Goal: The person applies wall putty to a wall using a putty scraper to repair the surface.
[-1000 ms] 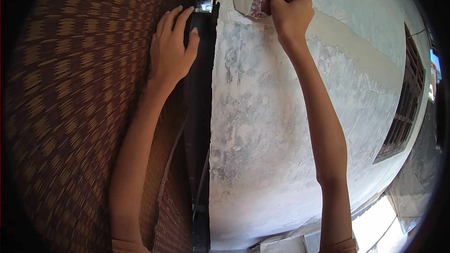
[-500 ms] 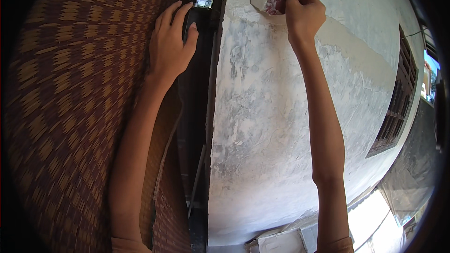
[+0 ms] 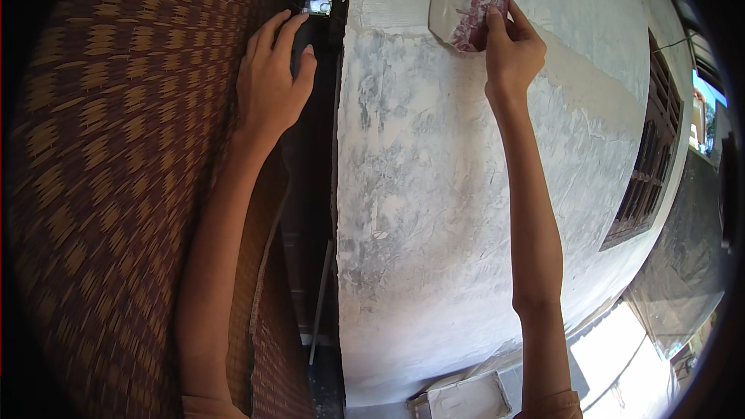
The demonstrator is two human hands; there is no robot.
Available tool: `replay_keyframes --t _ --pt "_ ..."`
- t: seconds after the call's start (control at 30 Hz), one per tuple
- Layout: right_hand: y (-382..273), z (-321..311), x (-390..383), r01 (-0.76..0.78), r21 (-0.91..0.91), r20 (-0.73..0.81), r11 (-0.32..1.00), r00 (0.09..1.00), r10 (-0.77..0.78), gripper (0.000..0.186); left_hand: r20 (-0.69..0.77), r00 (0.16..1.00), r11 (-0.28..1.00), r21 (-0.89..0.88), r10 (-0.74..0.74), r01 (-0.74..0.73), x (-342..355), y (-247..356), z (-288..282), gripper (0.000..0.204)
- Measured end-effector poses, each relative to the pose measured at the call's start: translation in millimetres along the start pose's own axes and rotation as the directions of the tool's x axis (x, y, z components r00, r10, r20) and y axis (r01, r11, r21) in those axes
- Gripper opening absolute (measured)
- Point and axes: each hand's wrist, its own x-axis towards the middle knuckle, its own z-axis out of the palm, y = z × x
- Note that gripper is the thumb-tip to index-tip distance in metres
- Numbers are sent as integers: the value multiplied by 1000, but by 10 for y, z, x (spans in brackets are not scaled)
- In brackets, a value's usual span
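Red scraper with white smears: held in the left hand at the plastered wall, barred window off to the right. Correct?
Wrong hand: the head view shows the red scraper in the right hand, not the left hand. The rest stands: white smears on it, at the plastered wall, barred window off to the right.

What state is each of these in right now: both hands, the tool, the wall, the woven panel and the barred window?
Left hand: empty, fingers spread, near the woven panel; contact unclear.
Right hand: closed on the scraper.
Scraper: red, smeared with pale paste, held at the wall.
Wall: patchy grey and white, pale coat beside the scraper.
Woven panel: left of the wall, dark gap between.
Barred window: open or shut, cannot tell.
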Motion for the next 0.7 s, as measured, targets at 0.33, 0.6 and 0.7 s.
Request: replay_keyframes --t 0.33,0.6,0.7 --pt "-113 479 -358 194 -6 51 981 980 -193 39 60 998 1000 -4 -28 29 -7 62 46 42" --pt "324 -579 143 -63 89 -96 994 993 72 40 87 995 998 44 -41 37 -46 27 -5 42" --pt "316 -672 210 -55 111 -140 992 988 70 43 87 995 998 46 -47 43 -39 29 19 42"
